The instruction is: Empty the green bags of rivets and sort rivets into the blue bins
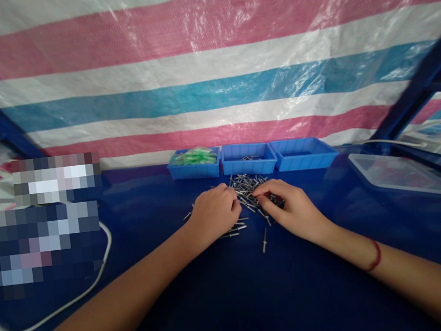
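Note:
A loose pile of silver blind rivets (pixel 246 188) lies on the blue tabletop between my two hands. My left hand (pixel 216 208) rests at the pile's left side, fingers curled in; whatever is inside them is hidden. Beneath and beside it, several rivets (pixel 234 232) lie roughly side by side, partly covered by the hand. On the right edge of the pile, my right hand (pixel 288 203) has thumb and forefinger pinched on a rivet, which the fingertips mostly hide. One single rivet (pixel 264 240) lies apart, nearer to me.
Behind the pile stand three blue bins: the left bin (pixel 195 172) holds green-and-clear packets (pixel 197 156), the middle bin (pixel 249 167) some rivets, and the right bin (pixel 306 162) sits beside them. A clear plastic lid (pixel 397 174) lies right. A white cable (pixel 106 247) loops at left.

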Available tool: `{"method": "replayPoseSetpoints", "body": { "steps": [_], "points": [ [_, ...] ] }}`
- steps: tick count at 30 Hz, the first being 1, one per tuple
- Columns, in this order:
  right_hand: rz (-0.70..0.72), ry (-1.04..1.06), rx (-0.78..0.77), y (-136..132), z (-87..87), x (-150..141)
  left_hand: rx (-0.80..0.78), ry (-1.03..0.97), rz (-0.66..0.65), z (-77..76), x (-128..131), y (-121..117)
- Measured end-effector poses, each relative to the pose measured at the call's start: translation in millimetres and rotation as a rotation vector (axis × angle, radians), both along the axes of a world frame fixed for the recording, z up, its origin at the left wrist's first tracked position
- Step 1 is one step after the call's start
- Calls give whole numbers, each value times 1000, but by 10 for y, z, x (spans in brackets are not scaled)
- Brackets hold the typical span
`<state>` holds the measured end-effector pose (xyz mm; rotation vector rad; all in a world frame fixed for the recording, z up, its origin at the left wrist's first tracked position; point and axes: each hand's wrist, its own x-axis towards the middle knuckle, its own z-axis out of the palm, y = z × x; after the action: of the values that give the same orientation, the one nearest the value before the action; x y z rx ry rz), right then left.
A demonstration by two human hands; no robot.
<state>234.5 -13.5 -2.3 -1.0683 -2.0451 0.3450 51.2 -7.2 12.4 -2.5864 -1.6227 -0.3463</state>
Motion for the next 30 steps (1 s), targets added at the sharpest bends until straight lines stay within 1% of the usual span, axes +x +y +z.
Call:
{"method": "replayPoseSetpoints", "body": {
  "steps": [3,8,14,17,24,30],
  "points": [
    [6,1,1,3,-14,2,22,-2,-3,16,4,-9],
    [6,1,6,15,-36,-3,21,66,-28,47,31,-30],
    [-4,12,10,14,-45,2,4,53,16,41,35,-39],
    [-1,10,5,13,-51,4,16,54,18,34,28,-35],
    [-8,6,4,18,-57,-14,86,101,-70,1,32,-31],
    [-30,11,2,19,-61,-23,117,105,-11,9,55,-46]
  ]
}}
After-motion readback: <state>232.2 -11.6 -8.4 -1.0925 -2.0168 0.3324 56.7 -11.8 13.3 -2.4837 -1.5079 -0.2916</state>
